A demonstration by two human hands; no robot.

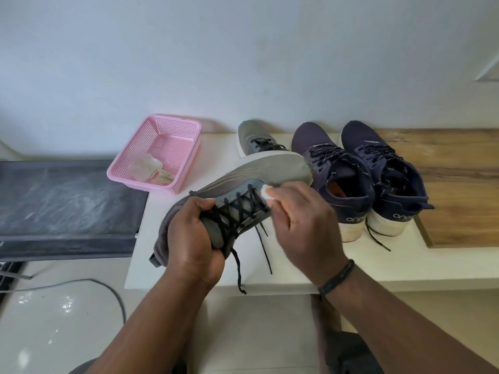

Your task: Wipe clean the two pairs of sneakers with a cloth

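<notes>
a person's left hand [193, 233] grips a grey sneaker [243, 184] at its collar and tongue, fingers curled round it, holding it above the white surface [297, 268] with the toe pointing away to the right. the right hand [302, 220] pinches a small white cloth [266, 190] against the sneaker's upper beside the black laces; most of the cloth is hidden under the fingers, only a wad showing. the sneaker's heel is partly covered by the left palm, and its sole faces away, unseen. a black band [337, 276] circles the right wrist.

behind it, the second grey sneaker [253, 136] stands on the surface, its rear half hidden by the held one. just to the right, two navy sneakers [359, 174] stand side by side, heels toward the camera; white lettering on each heel reads "one" followed by a character too cut off to make out. a pink basket [186, 136] sits at the surface's left end with a crumpled rag [148, 168] inside. a dusty dark panel [67, 201] lies to the left, cut off by the frame, and a grey cable [108, 290] trails across the floor.
</notes>
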